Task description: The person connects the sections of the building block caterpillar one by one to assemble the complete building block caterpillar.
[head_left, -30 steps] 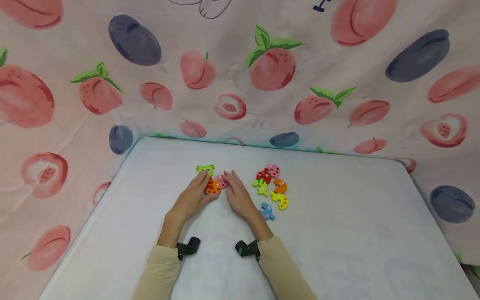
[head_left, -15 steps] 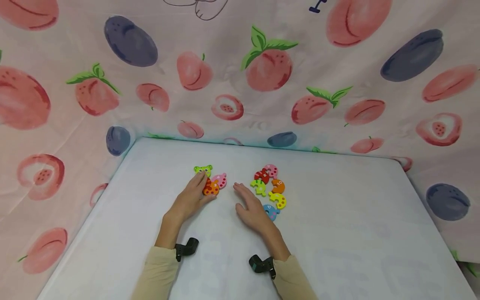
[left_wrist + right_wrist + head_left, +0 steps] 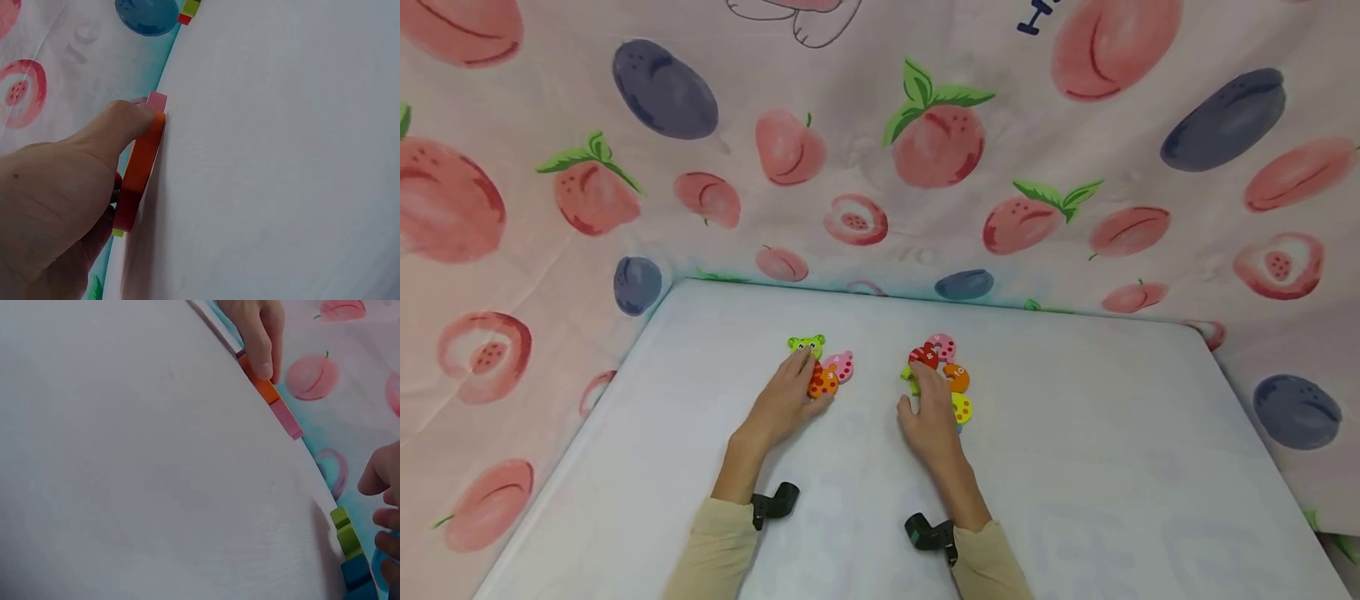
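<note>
My left hand (image 3: 775, 406) grips an orange spotted wooden puzzle piece (image 3: 823, 383), thumb at its near edge and fingers along its left side. Joined to it are a pink spotted piece (image 3: 840, 367), a partly covered red piece (image 3: 127, 209) and a green animal-head piece (image 3: 807, 344). My right hand (image 3: 936, 417) is over the other group, its fingers loosely bent and apart from the pieces in the right wrist view. Beneath it, a green piece (image 3: 347, 537) and a blue piece (image 3: 357, 573) are mostly hidden from the head view.
Around my right fingertips lie a red piece (image 3: 923, 356), a pink piece (image 3: 942, 347), an orange numbered piece (image 3: 957, 378) and a yellow spotted piece (image 3: 962, 408). The white table (image 3: 1112, 467) meets a fruit-print cloth (image 3: 865, 117) at its back and left edges.
My right hand has left the side of the left-hand cluster and moved right, over the other pieces. My left hand stays at its cluster.
</note>
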The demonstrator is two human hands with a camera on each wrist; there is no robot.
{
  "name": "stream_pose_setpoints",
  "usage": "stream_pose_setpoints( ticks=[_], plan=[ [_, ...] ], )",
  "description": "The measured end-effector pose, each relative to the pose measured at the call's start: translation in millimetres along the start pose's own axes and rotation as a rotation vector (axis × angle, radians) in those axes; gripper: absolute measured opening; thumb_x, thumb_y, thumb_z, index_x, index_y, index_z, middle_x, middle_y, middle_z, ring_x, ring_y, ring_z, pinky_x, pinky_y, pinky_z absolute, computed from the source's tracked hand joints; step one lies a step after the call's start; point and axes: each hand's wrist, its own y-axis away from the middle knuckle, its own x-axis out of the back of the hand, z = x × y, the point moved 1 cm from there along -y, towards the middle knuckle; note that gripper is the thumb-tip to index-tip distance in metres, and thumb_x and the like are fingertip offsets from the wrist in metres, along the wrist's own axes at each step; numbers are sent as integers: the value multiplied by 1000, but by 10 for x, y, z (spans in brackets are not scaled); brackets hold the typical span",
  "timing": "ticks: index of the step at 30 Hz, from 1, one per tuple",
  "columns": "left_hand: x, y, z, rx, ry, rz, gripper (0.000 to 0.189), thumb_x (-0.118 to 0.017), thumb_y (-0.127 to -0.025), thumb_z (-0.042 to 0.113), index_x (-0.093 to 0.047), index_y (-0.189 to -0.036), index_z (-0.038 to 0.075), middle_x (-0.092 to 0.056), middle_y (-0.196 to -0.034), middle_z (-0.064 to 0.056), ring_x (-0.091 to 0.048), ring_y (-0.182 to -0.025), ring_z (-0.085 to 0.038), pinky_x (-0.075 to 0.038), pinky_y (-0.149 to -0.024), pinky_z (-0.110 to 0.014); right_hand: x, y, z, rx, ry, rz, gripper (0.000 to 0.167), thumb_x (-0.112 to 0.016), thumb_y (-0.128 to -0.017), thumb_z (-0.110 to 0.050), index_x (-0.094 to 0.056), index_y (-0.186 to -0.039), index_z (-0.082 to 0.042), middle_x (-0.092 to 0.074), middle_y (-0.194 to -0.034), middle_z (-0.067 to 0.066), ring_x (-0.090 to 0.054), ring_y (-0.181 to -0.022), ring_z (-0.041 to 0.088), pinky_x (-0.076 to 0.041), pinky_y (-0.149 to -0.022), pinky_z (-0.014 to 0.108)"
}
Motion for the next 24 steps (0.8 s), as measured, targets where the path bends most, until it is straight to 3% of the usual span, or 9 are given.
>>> stream_pose_setpoints(
  ticks=[6,9,16,24],
  plan=[
    [-17,-3,37,-13,-62,5,67,-62,-93,41,-35,-151,21,-22,-159,-16,-23,-147,-35,-31,-117,-52,-10,-14,78,-38,-30,24,50,-57,-89,-10,-49,-138,-6,-49,-143,10,-42,-135,28,-35,-116,47],
    [-20,5,56,-31,-99,0,59,-60,-94,39,-39,-149,29,-21,-159,-19,-22,-147,-38,-30,-117,-53,-29,-13,96,-36,8,27,50,-57,-88,-9,-50,-137,-5,-49,-142,12,-43,-133,29,-37,-114,47],
    [14,28,88,-36,-84,-7,54,-60,-95,37,-43,-146,29,-20,-160,-20,-19,-148,-38,-30,-117,-52,-76,-8,106,8,190,23,43,-60,-87,-9,-59,-129,-1,-54,-136,13,-47,-126,30,-43,-108,46],
    [26,21,82,-12,-12,-15,51,-60,-91,28,-51,-141,28,-22,-160,-17,-20,-149,-36,-32,-114,-56,-76,-7,111,5,185,35,37,-64,-86,-9,-65,-122,-4,-56,-129,12,-49,-119,28,-47,-103,43]
  ],
)
